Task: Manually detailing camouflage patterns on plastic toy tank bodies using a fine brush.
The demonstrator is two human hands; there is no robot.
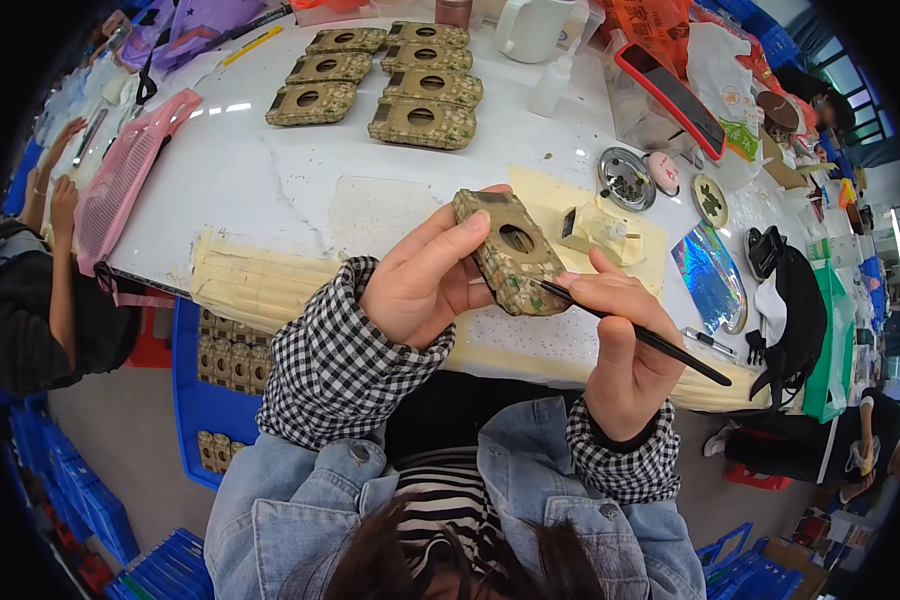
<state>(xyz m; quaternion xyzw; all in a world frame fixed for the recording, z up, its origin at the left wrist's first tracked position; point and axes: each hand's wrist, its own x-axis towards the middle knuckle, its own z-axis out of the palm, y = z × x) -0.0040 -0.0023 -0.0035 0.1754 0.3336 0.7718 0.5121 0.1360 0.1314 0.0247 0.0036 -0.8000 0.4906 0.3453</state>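
Note:
My left hand (420, 265) is closed around a camouflage-patterned model piece (510, 255) with a round hole in its top, holding it tilted above the table's near edge. In my right hand (625, 340) is a slim black tool (660, 345), gripped like a pen; it could be tweezers or a fine brush. The tool's tip touches or nearly touches the piece's near right corner. Just beyond the piece, a small taped block with a white knob (610, 230) rests on a cream sheet (660, 265).
Several matching camouflage pieces (425, 122) stand in two rows at the back. A round dish (626, 180) with small bits and a red-cased phone (670, 98) are to the right. Left lies a pink mesh basket (135, 180). A blue tray (195, 400) holds more pieces below.

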